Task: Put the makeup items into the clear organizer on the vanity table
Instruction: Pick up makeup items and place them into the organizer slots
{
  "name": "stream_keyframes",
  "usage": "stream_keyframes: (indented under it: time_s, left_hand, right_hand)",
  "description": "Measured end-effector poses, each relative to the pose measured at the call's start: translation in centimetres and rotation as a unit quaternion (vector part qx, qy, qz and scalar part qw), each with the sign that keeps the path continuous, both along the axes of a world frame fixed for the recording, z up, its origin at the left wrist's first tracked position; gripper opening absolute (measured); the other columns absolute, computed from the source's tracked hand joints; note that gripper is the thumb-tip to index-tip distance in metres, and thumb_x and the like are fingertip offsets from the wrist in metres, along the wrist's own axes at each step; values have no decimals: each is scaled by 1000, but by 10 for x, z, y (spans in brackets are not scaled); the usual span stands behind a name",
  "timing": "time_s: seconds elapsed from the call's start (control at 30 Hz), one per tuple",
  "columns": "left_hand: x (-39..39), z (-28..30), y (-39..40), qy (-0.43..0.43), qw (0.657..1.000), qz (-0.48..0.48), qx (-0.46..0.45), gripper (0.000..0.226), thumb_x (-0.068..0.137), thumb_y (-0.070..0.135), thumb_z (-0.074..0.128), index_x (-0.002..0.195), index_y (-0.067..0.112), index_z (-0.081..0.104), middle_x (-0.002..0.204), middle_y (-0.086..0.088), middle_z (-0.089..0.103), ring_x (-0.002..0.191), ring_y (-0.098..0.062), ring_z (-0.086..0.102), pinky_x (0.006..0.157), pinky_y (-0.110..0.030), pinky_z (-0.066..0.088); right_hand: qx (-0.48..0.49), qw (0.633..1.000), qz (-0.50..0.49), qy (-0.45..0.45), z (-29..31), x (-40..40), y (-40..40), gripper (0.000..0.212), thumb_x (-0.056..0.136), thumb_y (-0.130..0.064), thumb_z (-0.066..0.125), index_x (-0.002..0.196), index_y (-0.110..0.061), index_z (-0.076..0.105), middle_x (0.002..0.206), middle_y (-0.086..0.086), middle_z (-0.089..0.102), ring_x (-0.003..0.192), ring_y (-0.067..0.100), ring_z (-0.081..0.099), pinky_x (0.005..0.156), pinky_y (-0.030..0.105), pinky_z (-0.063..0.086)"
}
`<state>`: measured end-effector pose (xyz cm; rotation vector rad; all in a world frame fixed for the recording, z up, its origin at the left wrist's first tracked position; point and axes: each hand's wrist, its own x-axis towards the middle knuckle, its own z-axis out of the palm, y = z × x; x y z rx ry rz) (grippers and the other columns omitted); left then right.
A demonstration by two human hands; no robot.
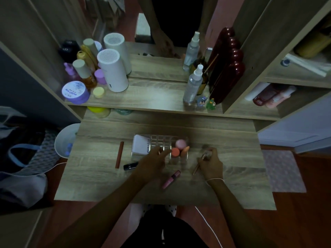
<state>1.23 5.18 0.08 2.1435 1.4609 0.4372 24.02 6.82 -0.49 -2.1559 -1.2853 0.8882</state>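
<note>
The clear organizer [161, 140] sits mid-table and holds a white tube [140, 144], a pink round jar [180, 143], a coral-capped item [175, 152] and an orange sponge [185, 151]. My left hand [152, 162] hovers over the organizer's front, fingers apart, index pointing toward the coral cap. My right hand [210, 162] is closed on a makeup brush [200, 162] just right of the organizer. On the table lie a pink lip gloss [171, 179], a black tube [130, 165] and a long reddish-brown stick [119, 154].
The raised shelf behind carries a purple jar [76, 93], bottles, a white cylinder [112, 70], spray bottles [194, 83], a dark red bottle [226, 68] and small figurines. A white bin [66, 140] and bags stand at the left. A white cable runs by my lap.
</note>
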Motion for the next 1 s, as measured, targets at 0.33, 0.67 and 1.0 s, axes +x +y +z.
stream_keyframes:
  time_s: [0.33,0.67,1.0]
  left_hand:
    - [-21,51,46,-160,963,205,73,38,88,6,62,124,9,51,104,-11,67,93,-19,64,80,-28,50]
    - [-27,47,54,-171,963,204,45,23,85,4,65,108,5,60,101,-11,68,92,-19,63,82,-28,49]
    - [-32,21,56,-174,963,206,-1,24,86,2,60,107,14,58,102,-2,59,89,-4,53,75,-1,40]
  right_hand:
    - [172,979,50,96,73,-31,44,50,75,-11,77,114,-20,48,94,5,69,79,18,69,74,40,59]
    - [192,958,189,95,66,-94,70,25,75,-2,76,97,-5,64,87,10,72,75,10,65,66,-1,44]
    - [162,953,252,41,42,-108,75,28,69,2,75,93,-10,65,90,9,69,83,20,63,74,23,48]
